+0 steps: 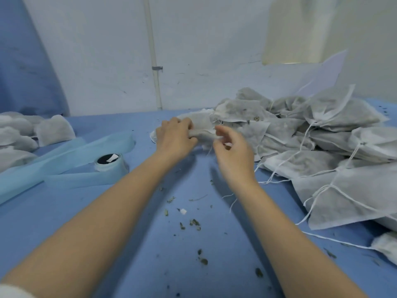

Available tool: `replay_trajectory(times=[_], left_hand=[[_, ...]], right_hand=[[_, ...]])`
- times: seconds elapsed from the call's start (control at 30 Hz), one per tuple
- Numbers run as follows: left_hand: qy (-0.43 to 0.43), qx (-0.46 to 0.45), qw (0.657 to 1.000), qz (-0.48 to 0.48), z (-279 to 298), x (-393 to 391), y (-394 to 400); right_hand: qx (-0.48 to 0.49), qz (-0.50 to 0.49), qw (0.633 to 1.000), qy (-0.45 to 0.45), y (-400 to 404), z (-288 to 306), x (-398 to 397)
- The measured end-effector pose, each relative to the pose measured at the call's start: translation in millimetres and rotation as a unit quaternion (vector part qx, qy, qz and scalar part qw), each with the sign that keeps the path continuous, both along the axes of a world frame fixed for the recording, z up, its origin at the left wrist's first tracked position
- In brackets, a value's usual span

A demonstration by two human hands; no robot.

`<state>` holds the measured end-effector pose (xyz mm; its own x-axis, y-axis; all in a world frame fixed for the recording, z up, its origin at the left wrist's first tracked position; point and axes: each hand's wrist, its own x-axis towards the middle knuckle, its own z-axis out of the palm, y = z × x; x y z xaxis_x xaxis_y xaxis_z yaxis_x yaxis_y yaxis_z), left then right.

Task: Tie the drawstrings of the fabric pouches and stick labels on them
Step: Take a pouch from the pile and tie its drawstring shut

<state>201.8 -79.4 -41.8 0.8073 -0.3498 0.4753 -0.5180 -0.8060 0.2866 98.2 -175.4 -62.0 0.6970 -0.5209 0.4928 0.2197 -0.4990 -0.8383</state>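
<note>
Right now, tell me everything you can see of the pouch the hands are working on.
The pouch is a soft grey-white non-woven fabric bag, dark filling showing faintly through. It lies flat on the blue table cover, just left of the big pouch pile. The left hand grips its gathered near edge; the right hand, motion-blurred, pinches at the same bunched edge, where a thin white drawstring dangles. No label shows on it.

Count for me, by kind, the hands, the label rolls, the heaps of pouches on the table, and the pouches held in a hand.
Hands: 2 (left hand, right hand)
Label rolls: 1 (label roll)
Pouch heaps: 2 (left heap, right heap)
Pouches in hand: 1 (held pouch, gripped by the left hand)
Total: 6
</note>
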Motion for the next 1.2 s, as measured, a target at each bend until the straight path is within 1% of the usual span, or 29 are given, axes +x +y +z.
replay_trajectory(times=[0.07,0.13,0.2,0.3,0.37,0.5,0.6,0.63,0.67,0.73,0.77,0.8,0.9,0.93,1.0,1.03,1.1,1.13,1.2], left_hand=[[0.012,-0.035,0.998,-0.055,4,-17,14],[0.007,-0.071,0.994,-0.083,6,-35,28],[0.001,-0.092,0.992,-0.091,7,-53,42],[-0.005,-0.113,0.990,-0.086,8,-72,66],[0.003,-0.130,0.989,-0.070,6,-80,85],[0.048,-0.178,0.982,-0.044,0,-91,118],[0.060,-0.173,0.983,-0.027,-7,-96,135],[0.061,-0.154,0.986,-0.018,-9,-97,140],[0.051,-0.116,0.992,-0.006,-11,-99,140],[0.001,-0.019,1.000,0.006,-14,-103,137],[-0.019,0.013,1.000,-0.004,-15,-105,133],[-0.024,0.028,0.999,-0.021,-17,-107,128],[0.022,-0.008,0.998,-0.062,-18,-108,120],[0.024,-0.019,0.997,-0.073,-19,-107,119],[-0.014,-0.029,0.996,-0.083,-20,-107,122],[-0.062,-0.029,0.993,-0.092,-22,-108,123],[-0.134,-0.007,0.986,-0.103,-27,-108,126],[-0.152,-0.022,0.983,-0.096,-29,-108,127],[-0.135,-0.075,0.984,-0.090,-31,-107,128]], right_hand=[[-0.100,0.010,0.994,-0.030,2,1,-3],[-0.190,0.027,0.981,-0.034,4,-1,-4],[-0.218,0.049,0.975,-0.004,5,-6,-6],[-0.180,0.091,0.977,0.075,4,-13,-12],[-0.147,0.106,0.978,0.104,8,-14,-14],[-0.053,0.201,0.970,0.129,21,-17,-17],[-0.021,0.230,0.968,0.104,30,-15,-22],[-0.020,0.229,0.969,0.092,34,-14,-22],[-0.020,0.226,0.971,0.081,36,-14,-24],[-0.026,0.233,0.970,0.065,43,-14,-26],[-0.030,0.243,0.968,0.058,48,-14,-27],[-0.033,0.256,0.965,0.050,52,-14,-29],[-0.024,0.280,0.959,0.024,60,-12,-32],[-0.018,0.283,0.959,0.019,59,-11,-32],[-0.026,0.283,0.959,0.012,57,-8,-33],[-0.049,0.276,0.960,0.002,55,-8,-33],[-0.125,0.246,0.960,-0.040,52,-7,-33],[-0.157,0.232,0.958,-0.063,51,-8,-32],[-0.170,0.217,0.956,-0.096,48,-10,-29]])
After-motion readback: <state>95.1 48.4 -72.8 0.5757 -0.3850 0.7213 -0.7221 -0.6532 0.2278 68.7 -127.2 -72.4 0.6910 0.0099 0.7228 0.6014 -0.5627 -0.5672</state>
